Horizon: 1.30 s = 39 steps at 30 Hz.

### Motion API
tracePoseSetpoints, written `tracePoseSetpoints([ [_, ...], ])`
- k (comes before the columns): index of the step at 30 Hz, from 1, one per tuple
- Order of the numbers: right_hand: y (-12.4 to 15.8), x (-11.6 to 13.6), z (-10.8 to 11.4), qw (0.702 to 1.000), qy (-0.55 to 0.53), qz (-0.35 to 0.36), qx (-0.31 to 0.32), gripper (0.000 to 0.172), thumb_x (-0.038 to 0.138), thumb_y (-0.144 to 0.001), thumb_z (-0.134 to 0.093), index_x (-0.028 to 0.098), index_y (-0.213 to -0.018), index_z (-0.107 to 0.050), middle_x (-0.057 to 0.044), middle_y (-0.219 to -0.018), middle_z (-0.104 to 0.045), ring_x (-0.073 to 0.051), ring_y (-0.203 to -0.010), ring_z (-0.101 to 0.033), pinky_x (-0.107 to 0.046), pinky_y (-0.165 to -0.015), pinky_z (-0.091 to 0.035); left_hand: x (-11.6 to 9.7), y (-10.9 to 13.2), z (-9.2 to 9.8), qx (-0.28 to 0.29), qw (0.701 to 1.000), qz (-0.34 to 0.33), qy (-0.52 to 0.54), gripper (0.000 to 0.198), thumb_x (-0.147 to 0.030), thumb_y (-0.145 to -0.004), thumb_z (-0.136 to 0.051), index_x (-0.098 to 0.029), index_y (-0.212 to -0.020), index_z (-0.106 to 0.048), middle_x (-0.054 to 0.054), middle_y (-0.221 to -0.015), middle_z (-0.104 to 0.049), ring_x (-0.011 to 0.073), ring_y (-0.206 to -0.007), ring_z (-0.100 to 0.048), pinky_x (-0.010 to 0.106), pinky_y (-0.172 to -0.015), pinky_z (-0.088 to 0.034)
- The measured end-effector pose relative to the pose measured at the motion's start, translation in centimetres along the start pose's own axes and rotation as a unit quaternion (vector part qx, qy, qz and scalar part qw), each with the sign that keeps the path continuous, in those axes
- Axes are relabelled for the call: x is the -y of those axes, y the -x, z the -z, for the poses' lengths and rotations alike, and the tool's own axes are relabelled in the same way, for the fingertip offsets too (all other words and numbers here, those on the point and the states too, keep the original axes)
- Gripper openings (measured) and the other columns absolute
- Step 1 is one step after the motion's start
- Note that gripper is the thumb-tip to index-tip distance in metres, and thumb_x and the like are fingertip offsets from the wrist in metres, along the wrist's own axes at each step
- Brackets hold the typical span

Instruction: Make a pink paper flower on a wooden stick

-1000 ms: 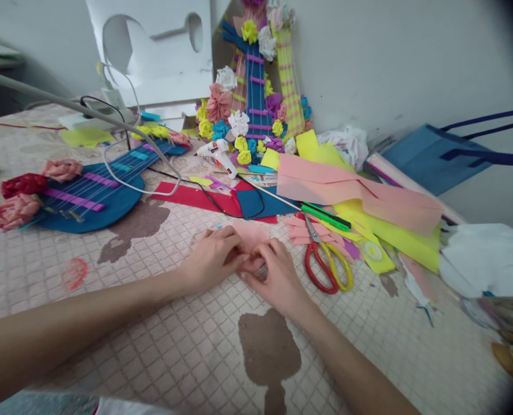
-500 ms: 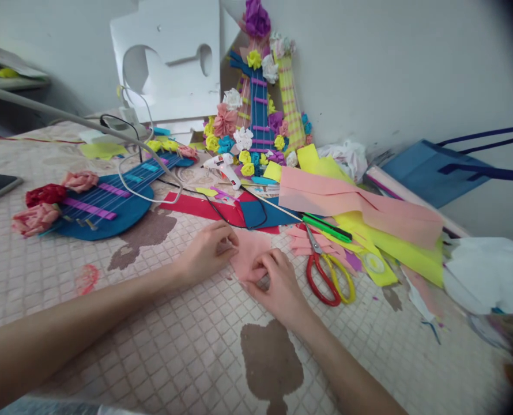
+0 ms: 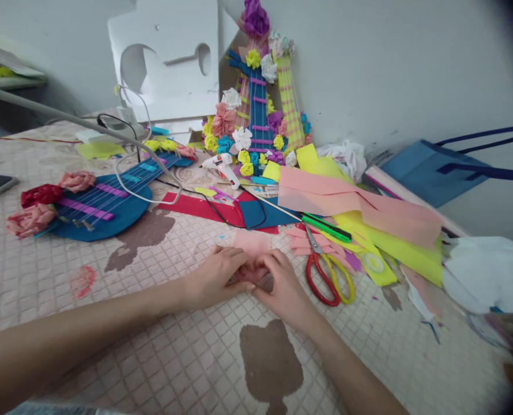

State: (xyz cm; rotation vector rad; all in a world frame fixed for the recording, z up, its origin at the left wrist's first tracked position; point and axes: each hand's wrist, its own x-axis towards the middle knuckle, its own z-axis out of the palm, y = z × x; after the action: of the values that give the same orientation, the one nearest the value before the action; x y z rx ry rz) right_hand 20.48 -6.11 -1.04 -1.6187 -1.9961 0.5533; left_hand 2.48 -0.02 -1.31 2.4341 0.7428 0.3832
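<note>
A small pink piece of crepe paper is held low over the patterned tablecloth, its near edge bunched between my fingers. My left hand pinches that near edge from the left, thumb tip close to the other thumb. From the right, my right hand grips the same edge, fingers curled over it. The part of the paper under my fingers is hidden. Just right of my right hand lie scissors with one red and one yellow handle, beside a stack of pink paper strips.
A blue paper guitar with paper roses lies at the left, crossed by a white cable. Behind are a glue gun, flower-covered guitars and a white foam board. A green cutter and pink crepe sheets lie right.
My left hand has moved right and slightly down, from the paper's left edge to beside my right hand. The paper's near edge is now gathered between both hands.
</note>
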Motion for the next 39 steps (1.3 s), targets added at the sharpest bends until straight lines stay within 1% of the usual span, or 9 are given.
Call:
tracePoseSetpoints([
  [4, 0.3, -0.4, 0.8, 0.998, -0.059, 0.014, 0.019, 0.021, 0.015, -0.078, -0.060, 0.022, -0.096, -0.053, -0.004, -0.098, -0.049, -0.019, -0.094, -0.052, -0.035, -0.083, -0.046, 0.0, 0.0, -0.2, -0.010, 1.000, 0.005, 0.002, 0.020, -0.036, -0.085, -0.058, -0.018, -0.093, -0.053, 0.002, -0.090, -0.061, 0.0204, -0.089, -0.057, 0.035, -0.079, -0.034],
  [10, 0.3, -0.6, 0.0, 0.999, -0.044, 0.014, -0.025, 0.027, 0.012, -0.074, -0.062, 0.022, -0.098, -0.052, -0.004, -0.099, -0.048, -0.020, -0.097, -0.052, -0.037, -0.086, -0.046, -0.3, -0.1, -0.6, -0.036, 0.999, 0.027, -0.009, 0.017, -0.019, -0.077, -0.062, -0.019, -0.091, -0.052, 0.003, -0.094, -0.062, 0.0207, -0.092, -0.057, 0.035, -0.079, -0.033],
  [18, 0.0, -1.3, 0.0, 0.996, -0.048, -0.010, -0.070, 0.020, 0.008, -0.077, -0.050, 0.023, -0.091, -0.053, -0.004, -0.093, -0.049, -0.018, -0.085, -0.055, -0.035, -0.074, -0.051, -0.5, 0.0, -0.5, -0.033, 0.999, 0.030, 0.002, 0.016, -0.018, -0.076, -0.062, -0.020, -0.091, -0.055, 0.001, -0.091, -0.062, 0.0198, -0.090, -0.058, 0.034, -0.079, -0.033],
  [23, -0.3, -2.4, 0.6, 0.993, -0.048, -0.024, -0.102, 0.016, 0.010, -0.079, -0.047, 0.021, -0.088, -0.052, -0.003, -0.091, -0.051, -0.014, -0.071, -0.055, -0.032, -0.067, -0.050, -0.5, -0.1, -0.2, -0.022, 0.999, 0.026, -0.008, 0.020, -0.018, -0.076, -0.062, -0.022, -0.095, -0.059, 0.001, -0.095, -0.063, 0.0201, -0.091, -0.058, 0.034, -0.079, -0.033],
  [28, -0.5, -2.9, 0.5, 0.988, -0.093, -0.050, -0.113, 0.009, 0.018, -0.082, -0.049, 0.020, -0.089, -0.053, -0.004, -0.090, -0.055, -0.015, -0.074, -0.056, -0.030, -0.065, -0.049, -0.4, -0.3, -0.3, -0.030, 0.999, 0.023, 0.000, 0.022, -0.016, -0.073, -0.063, -0.022, -0.094, -0.061, 0.001, -0.091, -0.064, 0.0201, -0.089, -0.058, 0.034, -0.079, -0.035],
  [31, -0.5, -3.0, 0.5, 0.983, -0.122, -0.066, -0.121, 0.009, 0.021, -0.083, -0.049, 0.020, -0.091, -0.052, -0.004, -0.090, -0.057, -0.016, -0.074, -0.058, -0.030, -0.065, -0.049, -0.3, -0.3, -0.2, -0.033, 0.998, 0.022, 0.056, 0.021, -0.013, -0.073, -0.061, -0.020, -0.092, -0.063, 0.001, -0.085, -0.065, 0.0179, -0.083, -0.059, 0.031, -0.075, -0.040],
  [33, -0.5, -3.1, 0.5, 0.981, -0.131, -0.068, -0.126, 0.008, 0.023, -0.083, -0.049, 0.020, -0.091, -0.052, -0.004, -0.089, -0.058, -0.016, -0.074, -0.058, -0.030, -0.066, -0.049, -0.1, -0.3, 0.0, -0.056, 0.990, 0.028, 0.130, 0.019, -0.011, -0.075, -0.056, -0.019, -0.091, -0.063, 0.001, -0.083, -0.066, 0.0147, -0.076, -0.059, 0.027, -0.070, -0.043],
  [36, -0.6, -3.1, 0.5, 0.981, -0.130, -0.069, -0.128, 0.009, 0.023, -0.083, -0.049, 0.020, -0.090, -0.053, -0.004, -0.089, -0.059, -0.016, -0.074, -0.058, -0.030, -0.066, -0.049, 0.3, -0.2, 0.5, -0.123, 0.968, 0.054, 0.214, 0.016, -0.012, -0.079, -0.049, -0.017, -0.087, -0.062, 0.002, -0.083, -0.065, 0.0125, -0.073, -0.059, 0.024, -0.065, -0.046],
  [39, -0.5, -3.2, 0.4, 0.982, -0.125, -0.070, -0.125, 0.010, 0.022, -0.082, -0.049, 0.020, -0.091, -0.054, -0.004, -0.090, -0.059, -0.016, -0.073, -0.057, -0.030, -0.064, -0.048, 0.7, -0.2, 0.9, -0.165, 0.963, 0.072, 0.201, 0.015, -0.014, -0.080, -0.048, -0.016, -0.086, -0.062, 0.003, -0.081, -0.062, 0.0122, -0.072, -0.057, 0.024, -0.064, -0.046],
])
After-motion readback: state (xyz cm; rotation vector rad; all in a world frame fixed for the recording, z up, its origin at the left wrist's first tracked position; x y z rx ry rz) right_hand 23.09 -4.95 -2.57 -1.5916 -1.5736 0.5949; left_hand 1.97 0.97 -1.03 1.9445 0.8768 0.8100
